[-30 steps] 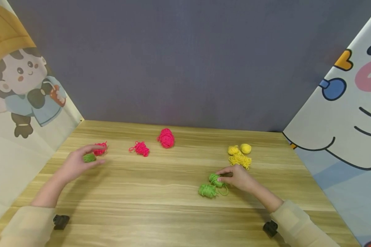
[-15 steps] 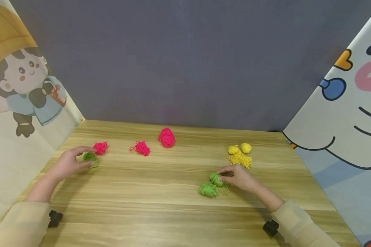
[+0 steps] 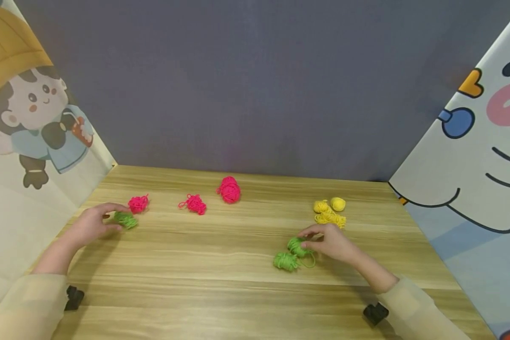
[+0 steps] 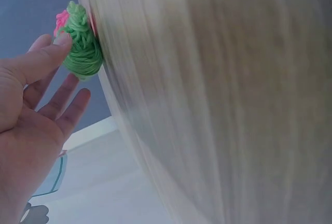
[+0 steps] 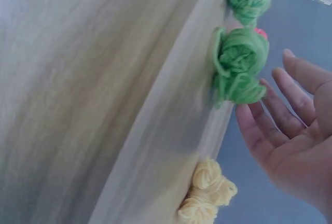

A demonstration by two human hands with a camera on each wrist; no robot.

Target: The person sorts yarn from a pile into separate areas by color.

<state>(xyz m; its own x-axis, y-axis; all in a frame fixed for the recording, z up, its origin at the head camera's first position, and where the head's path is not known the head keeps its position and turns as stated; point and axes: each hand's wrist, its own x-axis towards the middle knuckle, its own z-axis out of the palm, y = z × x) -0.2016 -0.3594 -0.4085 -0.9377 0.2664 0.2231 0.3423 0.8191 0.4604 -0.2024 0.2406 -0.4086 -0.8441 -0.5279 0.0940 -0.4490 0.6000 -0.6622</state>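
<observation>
So the left green yarn bundle (image 3: pixel 126 220) sat on the wooden table (image 3: pixel 204 293), right by the fingertips of the left hand (image 3: pixel 93 223) and close in front of a pink bundle (image 3: pixel 138 204). From the head camera that hand looked like a loose C around the yarn's near end, but the left wrist view showed the fingers spread and relaxed, not gripping, with the thumb overlapping the bundle; couldn't tell whether it actually touched. That view also had pink yarn peeking out from behind the green. Over on the other side, the right hand (image 3: pixel 331 240) was at the upper green bundle (image 3: pixel 296 246), which lay against the lower green bundle (image 3: pixel 285 261) with a thin loop trailing off. Head cam made it look like a pinch, honestly, yet the right wrist view had the thumb clear of the yarn and the fingers loose, so that one was ungripped too. Further out, three yellow bundles (image 3: pixel 330 218) were huddled beyond the right hand, and two more pink ones (image 3: pixel 229 190) lay toward the back. Only the head view got the whole grey back wall (image 3: pixel 255 89) between the cartoon panels (image 3: pixel 446 174).
</observation>
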